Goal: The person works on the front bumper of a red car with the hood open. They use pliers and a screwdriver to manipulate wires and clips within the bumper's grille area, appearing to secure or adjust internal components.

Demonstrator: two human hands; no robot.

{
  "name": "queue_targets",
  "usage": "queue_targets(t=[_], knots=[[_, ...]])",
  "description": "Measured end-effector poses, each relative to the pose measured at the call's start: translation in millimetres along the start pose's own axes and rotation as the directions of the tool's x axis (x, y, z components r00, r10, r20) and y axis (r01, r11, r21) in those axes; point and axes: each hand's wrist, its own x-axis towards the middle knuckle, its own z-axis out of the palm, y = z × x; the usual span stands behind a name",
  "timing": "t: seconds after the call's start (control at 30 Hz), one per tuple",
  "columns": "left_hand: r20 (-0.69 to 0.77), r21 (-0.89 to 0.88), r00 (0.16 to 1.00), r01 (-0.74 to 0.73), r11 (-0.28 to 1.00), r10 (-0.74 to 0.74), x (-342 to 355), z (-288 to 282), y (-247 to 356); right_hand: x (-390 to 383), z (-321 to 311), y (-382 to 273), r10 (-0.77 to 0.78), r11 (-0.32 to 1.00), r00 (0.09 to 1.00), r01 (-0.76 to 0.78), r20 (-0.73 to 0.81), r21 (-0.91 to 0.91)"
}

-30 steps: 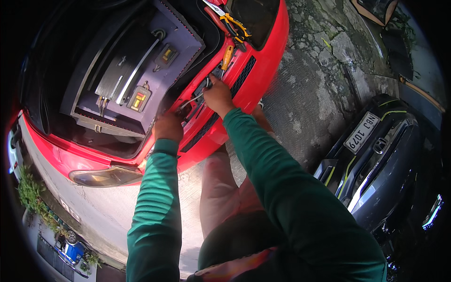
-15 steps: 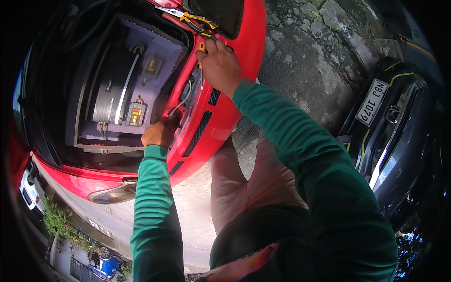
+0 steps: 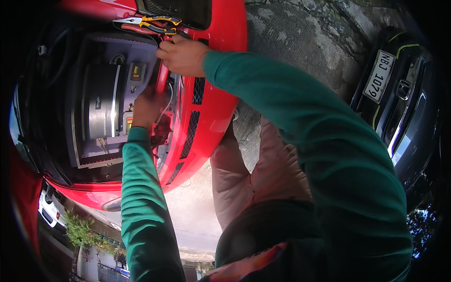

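Note:
My right hand (image 3: 182, 57) rests at the red car's (image 3: 206, 94) edge. Its fingers are curled in, and whatever they hold is hidden. My left hand (image 3: 146, 109), smeared by motion, is at the near side of the open compartment, beside a thin light cable (image 3: 167, 104); its fingers cannot be made out. Just beyond my right hand, long-nose pliers (image 3: 146, 21) with yellow-and-black handles lie on the car, over a red item. The screwdriver seen earlier does not show.
The open compartment holds a black-and-silver finned unit (image 3: 102, 101) and a small box with a yellow-and-red face (image 3: 136, 73); another is partly behind my left hand. Dark mesh grilles (image 3: 190, 134) line the red bodywork. A dark car (image 3: 399, 113) stands at right on rough concrete (image 3: 291, 51).
The view has shifted, so the car sits further left. My left hand has moved away from me, closer to my right hand. The yellow-handled screwdriver in my right hand has gone from sight.

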Motion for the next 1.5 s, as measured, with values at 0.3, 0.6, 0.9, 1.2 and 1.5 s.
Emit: queue_targets(t=[0.3, 0.6, 0.9, 1.2, 1.5], knots=[[-0.051, -0.309, 0.989, -0.145, 0.94, 0.136, 57.8, 36.3, -51.9, -14.3, -20.6, 7.8, -0.085, 0.967, 0.996, 0.082, 0.002, 0.242], [-0.048, -0.075, 0.999, -0.015, 0.997, 0.011, 37.6, 28.9, 2.3, -72.1, -57.2, -52.5, 0.394, 0.588, 0.779, -0.622, 0.488, 0.517], [-0.063, -0.089, 0.998, 0.022, 0.996, -0.028, 42.0, 30.8, -8.7, -51.0, -41.4, -75.6, 0.552, 0.162, 0.641, -0.71, 0.533, 0.685], [-0.08, -0.078, 0.997, -0.003, 0.997, -0.003, 42.1, 29.9, -10.2, -48.8, -40.1, -80.8, 0.575, 0.223, 0.66, -0.695, 0.484, 0.683], [0.033, -0.245, 0.998, 0.067, 0.967, -0.06, 51.5, 30.5, -16.7, -56.3, -15.8, -91.8, 0.586, 0.268, 0.722, -0.602, 0.369, 0.752]])
